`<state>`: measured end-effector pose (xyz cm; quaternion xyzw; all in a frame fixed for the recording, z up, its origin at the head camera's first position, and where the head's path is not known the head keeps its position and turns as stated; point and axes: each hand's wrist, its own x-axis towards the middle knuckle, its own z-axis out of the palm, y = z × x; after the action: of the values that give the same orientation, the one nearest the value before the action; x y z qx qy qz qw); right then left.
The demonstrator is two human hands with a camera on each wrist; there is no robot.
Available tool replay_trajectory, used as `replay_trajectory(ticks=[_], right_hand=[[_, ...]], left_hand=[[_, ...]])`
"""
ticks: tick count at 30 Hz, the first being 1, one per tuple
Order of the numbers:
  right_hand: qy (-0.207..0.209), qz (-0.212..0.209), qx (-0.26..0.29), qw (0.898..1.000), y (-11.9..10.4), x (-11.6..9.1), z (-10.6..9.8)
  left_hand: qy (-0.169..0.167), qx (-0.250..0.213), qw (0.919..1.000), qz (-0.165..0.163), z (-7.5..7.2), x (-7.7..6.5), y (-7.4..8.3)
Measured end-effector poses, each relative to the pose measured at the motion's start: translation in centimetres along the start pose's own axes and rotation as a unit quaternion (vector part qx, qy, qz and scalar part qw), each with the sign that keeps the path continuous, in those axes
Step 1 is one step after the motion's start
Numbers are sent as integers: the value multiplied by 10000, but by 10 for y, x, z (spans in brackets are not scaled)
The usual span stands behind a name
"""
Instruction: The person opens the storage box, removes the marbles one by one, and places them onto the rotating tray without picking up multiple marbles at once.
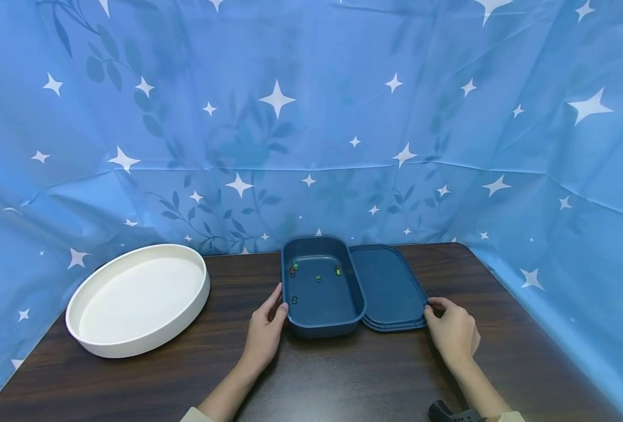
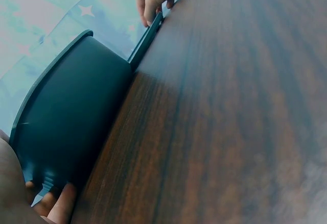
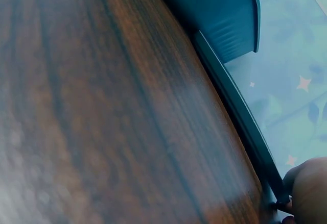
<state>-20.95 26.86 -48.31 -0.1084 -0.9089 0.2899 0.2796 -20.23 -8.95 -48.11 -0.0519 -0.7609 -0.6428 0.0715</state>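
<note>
A dark blue rectangular box [image 1: 322, 325] stands open-topped at the middle of the table. Several tiny green, yellowish and brown pieces, too small to identify, lie scattered on its floor. My left hand [image 1: 265, 328] touches the box's left wall near the front corner, fingers fairly straight; in the left wrist view its fingertips [image 2: 64, 203] rest low against the wall. Flat on the table, right beside the box, is a matching lid [image 1: 387, 284]. My right hand [image 1: 452, 329] pinches the lid's front right edge between thumb and fingers; the right wrist view shows the lid's thin side [image 3: 242, 117].
A round white tray [image 1: 137, 350] with a low rim sits at the left of the dark wooden table [image 1: 353, 381]. Blue star-patterned cloth [image 1: 311, 129] hangs behind and along the sides. A black device [image 1: 450, 413] is at my right wrist.
</note>
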Motion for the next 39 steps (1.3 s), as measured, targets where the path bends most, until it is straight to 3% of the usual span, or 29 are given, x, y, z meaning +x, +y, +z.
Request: replay_trajectory(ticks=[19, 26, 30, 35, 39], right_hand=[[-170, -24, 3, 9999, -3, 1, 2], [140, -294, 740, 9967, -17, -5, 5], [110, -479, 1265, 9907, -33, -14, 14], [-289, -498, 2333, 9707, -58, -20, 24], [-852, -294, 3409, 9358, -77, -19, 30]], left_hand=[[20, 95, 10000, 22, 0, 0, 1], [68, 116, 9999, -7, -1, -1, 1], [47, 114, 9999, -33, -2, -1, 1], [94, 131, 9999, 6, -3, -1, 0], [103, 183, 9998, 44, -1, 1, 0]])
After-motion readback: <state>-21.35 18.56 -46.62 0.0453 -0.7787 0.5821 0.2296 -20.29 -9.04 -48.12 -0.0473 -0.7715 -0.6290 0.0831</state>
